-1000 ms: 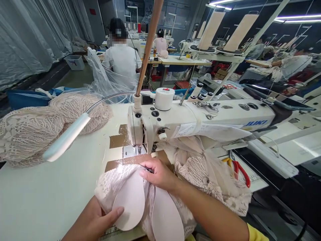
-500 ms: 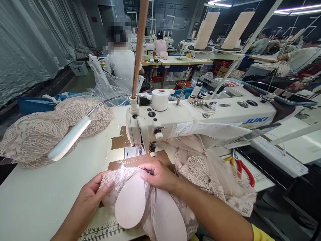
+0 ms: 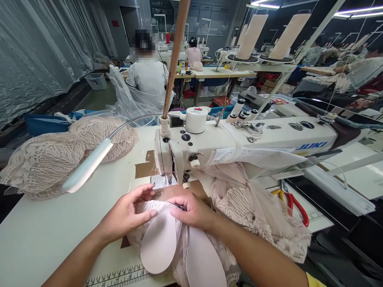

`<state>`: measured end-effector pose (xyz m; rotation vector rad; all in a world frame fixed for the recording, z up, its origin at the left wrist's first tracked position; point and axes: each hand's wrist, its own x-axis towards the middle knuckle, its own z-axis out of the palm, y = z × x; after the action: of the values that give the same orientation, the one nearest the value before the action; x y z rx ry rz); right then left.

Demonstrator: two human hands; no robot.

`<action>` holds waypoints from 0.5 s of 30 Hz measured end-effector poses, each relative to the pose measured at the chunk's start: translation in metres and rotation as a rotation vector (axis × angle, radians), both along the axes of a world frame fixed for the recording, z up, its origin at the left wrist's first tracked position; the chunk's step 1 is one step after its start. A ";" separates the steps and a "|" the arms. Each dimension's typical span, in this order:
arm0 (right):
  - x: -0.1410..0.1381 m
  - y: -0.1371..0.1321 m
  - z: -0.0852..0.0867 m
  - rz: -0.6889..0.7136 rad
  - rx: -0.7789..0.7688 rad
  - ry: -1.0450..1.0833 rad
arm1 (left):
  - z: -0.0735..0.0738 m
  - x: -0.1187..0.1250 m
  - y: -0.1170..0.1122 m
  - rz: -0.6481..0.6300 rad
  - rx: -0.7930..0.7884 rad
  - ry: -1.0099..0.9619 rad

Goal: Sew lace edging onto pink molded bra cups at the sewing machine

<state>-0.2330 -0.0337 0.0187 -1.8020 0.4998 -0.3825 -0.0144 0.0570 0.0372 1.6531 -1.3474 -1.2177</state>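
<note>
My right hand (image 3: 194,209) is closed around small dark thread snips (image 3: 179,206), their point facing left, and its thumb presses on the lace garment (image 3: 151,205). My left hand (image 3: 131,213) is over the garment's left side, thumb and fingers apart, with the thumb tip close to the lace edge. Two smooth pale pink cups (image 3: 158,243) hang from the garment toward me. Just beyond my hands stands the needle area of a white sewing machine (image 3: 221,139). Whether the left thumb touches the lace, I cannot tell.
Lace pieces are heaped (image 3: 48,159) at the left, under a lamp (image 3: 88,165) on a bendy neck. More lace fabric (image 3: 239,199) lies at the right beside red-and-yellow-handled scissors (image 3: 296,205). A printed ruler (image 3: 119,275) runs along the near table edge. Co-workers sit farther back.
My left hand has let go of the lace's left edge and moved right and up, its fingers spreading. The right hand keeps the snips at the garment. The whole view has shifted slightly.
</note>
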 end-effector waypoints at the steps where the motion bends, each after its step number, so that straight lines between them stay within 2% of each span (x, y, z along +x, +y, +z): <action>1: 0.000 0.000 0.000 -0.002 -0.005 -0.001 | 0.000 -0.004 -0.006 -0.049 0.018 0.056; 4: 0.000 -0.001 0.001 -0.012 -0.007 -0.007 | -0.002 -0.011 -0.018 -0.151 0.099 0.179; 10: 0.001 -0.003 0.001 -0.055 -0.011 -0.030 | -0.014 -0.010 -0.022 -0.093 0.137 0.280; 15: 0.004 -0.004 0.004 -0.081 0.012 -0.015 | -0.016 -0.007 -0.021 -0.089 0.168 0.355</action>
<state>-0.2294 -0.0373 0.0223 -1.7704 0.5653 -0.4476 -0.0213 0.0356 0.0208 1.4112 -1.1318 -1.6269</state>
